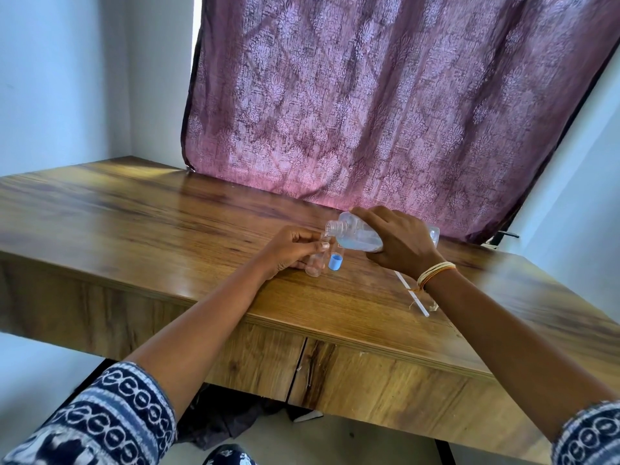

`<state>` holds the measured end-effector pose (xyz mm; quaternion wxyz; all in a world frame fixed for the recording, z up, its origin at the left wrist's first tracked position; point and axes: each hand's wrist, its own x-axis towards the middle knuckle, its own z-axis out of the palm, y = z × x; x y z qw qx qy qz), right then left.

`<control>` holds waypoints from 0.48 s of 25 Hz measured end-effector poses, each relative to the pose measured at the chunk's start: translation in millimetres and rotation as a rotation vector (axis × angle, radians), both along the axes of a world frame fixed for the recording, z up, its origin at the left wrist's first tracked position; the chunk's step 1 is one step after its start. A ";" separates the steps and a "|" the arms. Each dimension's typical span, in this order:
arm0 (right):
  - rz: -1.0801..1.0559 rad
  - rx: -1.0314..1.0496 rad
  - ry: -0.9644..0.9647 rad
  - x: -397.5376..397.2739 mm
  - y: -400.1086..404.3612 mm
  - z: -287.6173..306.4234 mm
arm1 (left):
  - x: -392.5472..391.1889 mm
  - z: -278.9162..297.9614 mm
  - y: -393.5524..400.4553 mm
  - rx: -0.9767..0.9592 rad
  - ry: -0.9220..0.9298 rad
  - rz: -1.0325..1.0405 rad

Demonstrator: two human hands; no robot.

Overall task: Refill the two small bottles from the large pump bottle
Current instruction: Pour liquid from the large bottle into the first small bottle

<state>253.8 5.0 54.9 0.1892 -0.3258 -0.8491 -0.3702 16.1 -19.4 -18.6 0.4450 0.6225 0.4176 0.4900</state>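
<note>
Liquid, pale blue, pools in the lower side of the large bottle (360,238), which the right hand (399,241) grips from above and tips on its side, its open threaded neck pointing left with no pump on it. That neck meets the mouth of a small clear bottle (317,260) standing upright on the wooden counter (167,223), and the left hand (292,250) pinches this small bottle near its top between thumb and fingers. Just beside it, on its right, a second small bottle (336,258) stands with a blue cap (335,263). Both small bottles sit toward the middle of the counter, nearer its front edge than its back edge, below the large bottle. A thin white tube (412,294) lies flat on the counter near the front edge, partly hidden under the right wrist, which wears thread bracelets (434,271). A purple patterned curtain (385,102) hangs along the counter's back edge.
</note>
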 end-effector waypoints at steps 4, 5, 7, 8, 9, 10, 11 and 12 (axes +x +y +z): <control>-0.006 -0.003 0.007 0.0 1.7 -1.1 | -0.5 -0.2 0.6 -0.002 0.002 -0.001; -0.011 -0.002 0.003 0.3 2.4 -1.1 | -0.5 0.2 0.1 0.001 0.006 0.001; -0.018 -0.005 0.000 1.1 4.4 -0.5 | -0.4 0.9 -0.6 0.009 0.018 0.011; -0.020 -0.008 0.001 1.5 5.3 -0.6 | -0.2 1.0 -0.6 0.010 0.018 0.010; -0.020 -0.012 0.002 1.8 5.8 -0.8 | -0.1 1.0 -0.8 0.011 0.014 0.006; -0.019 -0.016 0.004 1.8 6.0 -1.0 | -0.1 1.3 -1.1 0.013 0.011 0.004; -0.018 -0.018 0.005 1.7 6.1 -0.9 | -0.4 1.2 -1.3 0.017 0.013 0.006; -0.017 -0.018 0.005 1.8 5.7 -0.8 | -0.5 1.3 -1.3 0.020 0.020 0.010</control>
